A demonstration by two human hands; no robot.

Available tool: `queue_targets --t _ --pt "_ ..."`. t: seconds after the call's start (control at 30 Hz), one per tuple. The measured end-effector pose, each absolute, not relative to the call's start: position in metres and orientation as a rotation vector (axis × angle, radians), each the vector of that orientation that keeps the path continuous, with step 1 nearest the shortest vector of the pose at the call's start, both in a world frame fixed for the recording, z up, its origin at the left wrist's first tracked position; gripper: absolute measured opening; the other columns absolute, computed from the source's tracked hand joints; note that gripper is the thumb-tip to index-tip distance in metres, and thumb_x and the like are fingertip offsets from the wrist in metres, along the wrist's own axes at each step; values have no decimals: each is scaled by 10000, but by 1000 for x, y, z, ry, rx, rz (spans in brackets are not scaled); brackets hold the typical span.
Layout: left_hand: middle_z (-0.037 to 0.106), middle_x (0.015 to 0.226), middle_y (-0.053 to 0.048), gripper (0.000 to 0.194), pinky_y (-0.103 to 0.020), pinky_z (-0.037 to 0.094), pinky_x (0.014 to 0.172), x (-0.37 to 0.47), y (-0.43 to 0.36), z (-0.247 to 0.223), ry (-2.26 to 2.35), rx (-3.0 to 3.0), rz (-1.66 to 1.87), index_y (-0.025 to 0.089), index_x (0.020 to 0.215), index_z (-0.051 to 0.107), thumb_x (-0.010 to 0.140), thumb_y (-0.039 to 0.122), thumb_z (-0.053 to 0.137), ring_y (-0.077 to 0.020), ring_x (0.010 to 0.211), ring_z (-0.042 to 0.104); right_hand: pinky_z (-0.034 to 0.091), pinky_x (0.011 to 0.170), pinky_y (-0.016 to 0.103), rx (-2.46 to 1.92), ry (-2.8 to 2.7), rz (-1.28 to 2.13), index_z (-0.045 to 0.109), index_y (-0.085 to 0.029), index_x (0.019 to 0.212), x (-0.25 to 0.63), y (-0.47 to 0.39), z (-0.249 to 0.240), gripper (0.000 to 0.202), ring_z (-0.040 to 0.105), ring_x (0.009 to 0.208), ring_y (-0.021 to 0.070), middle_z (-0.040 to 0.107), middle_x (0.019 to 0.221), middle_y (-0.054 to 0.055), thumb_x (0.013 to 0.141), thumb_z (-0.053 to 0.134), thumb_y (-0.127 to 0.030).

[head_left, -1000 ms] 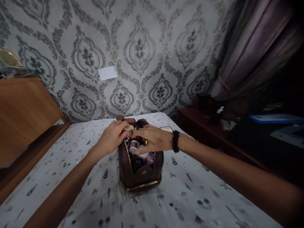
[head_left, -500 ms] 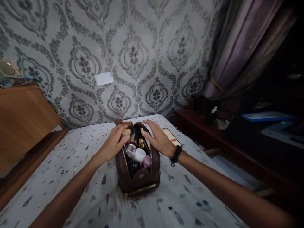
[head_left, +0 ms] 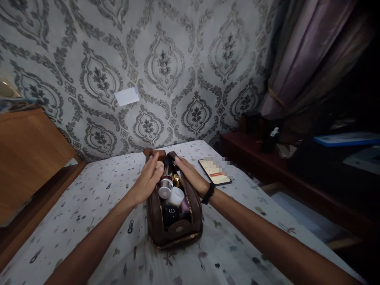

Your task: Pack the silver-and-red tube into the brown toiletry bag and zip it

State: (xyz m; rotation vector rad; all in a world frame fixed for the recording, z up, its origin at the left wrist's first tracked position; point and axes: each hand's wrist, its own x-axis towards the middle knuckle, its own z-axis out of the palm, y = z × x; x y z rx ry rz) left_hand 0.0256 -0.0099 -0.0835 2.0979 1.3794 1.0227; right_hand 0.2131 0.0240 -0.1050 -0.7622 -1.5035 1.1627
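A dark brown zippered bag (head_left: 175,237) lies open on the patterned white sheet (head_left: 113,221). Inside are a silver-capped bottle (head_left: 165,188), a white jar (head_left: 177,196), a pink item (head_left: 185,205), a black box (head_left: 171,213) and something gold (head_left: 177,180). My left hand (head_left: 148,178) rests on the bag's upper left edge, fingers extended, thumb by a round beige item (head_left: 159,164). Against the upper right side lies my right hand (head_left: 192,177), its fingers stretched along the rim; a black band circles that wrist. Neither hand visibly grasps an item.
A lit phone (head_left: 214,174) lies right of the bag. Wooden furniture (head_left: 32,158) stands at the left, a dark red ledge (head_left: 237,148) and an open drawer (head_left: 305,213) at the right. Patterned wallpaper with a white card (head_left: 127,96) is behind.
My right hand has lowered from above the bag's opening onto its right side, its fingers closer together. The phone shows more fully. The view has shifted slightly.
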Motion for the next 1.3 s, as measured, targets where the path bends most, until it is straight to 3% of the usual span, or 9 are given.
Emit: queue_targets --t 0.23,0.4,0.5,0.6,0.9,1.1,1.3 --pt "293 1634 -100 750 -493 104 1264 25 -10 -78 1441 2031 952 199 1568 255 962 628 366 -293 1539 179 397 1112 460 -948 -1596 976 638 -210 1262 216 29 -106 603 565 1249 297 677 1277 93 916 462 -672" --pt "340 1606 -122 719 -468 131 1262 24 -11 -77 1384 2011 996 178 1565 219 985 583 347 -273 1519 241 335 1131 496 -1036 -1693 578 530 -159 1359 223 -7 -92 628 451 1334 319 547 1380 169 923 491 -608" --pt "352 1597 -124 650 -467 149 1257 24 -12 -75 1383 2022 1006 184 1520 306 991 560 345 -267 1512 257 404 990 471 -965 -1992 124 654 -196 1168 220 -40 -78 483 532 1153 311 607 1190 143 904 567 -591" --pt "388 1575 -121 595 -462 163 1255 23 -14 -73 1385 2060 988 190 1470 372 996 546 331 -259 1502 276 402 885 440 -1065 -2270 -71 685 -196 1095 210 -62 -65 479 576 1030 311 650 1055 126 828 688 -594" --pt "503 1461 -134 561 -470 239 1223 19 -11 -75 1348 2134 1023 194 1372 467 989 572 309 -275 1411 404 376 898 420 -1146 -2552 -31 670 -255 1125 204 -67 -35 232 638 1045 275 716 1019 66 946 594 -381" --pt "483 1485 -128 563 -475 207 1232 17 -9 -78 1370 2098 1022 209 1368 474 983 591 323 -278 1439 366 436 854 390 -1228 -2626 -156 648 -232 1160 199 -70 -28 305 648 1057 292 690 1125 114 861 642 -288" --pt "537 1419 -127 513 -455 257 1213 19 -13 -72 1283 2153 1060 197 1326 504 997 548 326 -261 1383 436 417 722 347 -1311 -2452 -259 633 -196 1162 200 -71 -26 259 697 871 275 743 970 127 926 544 -254"
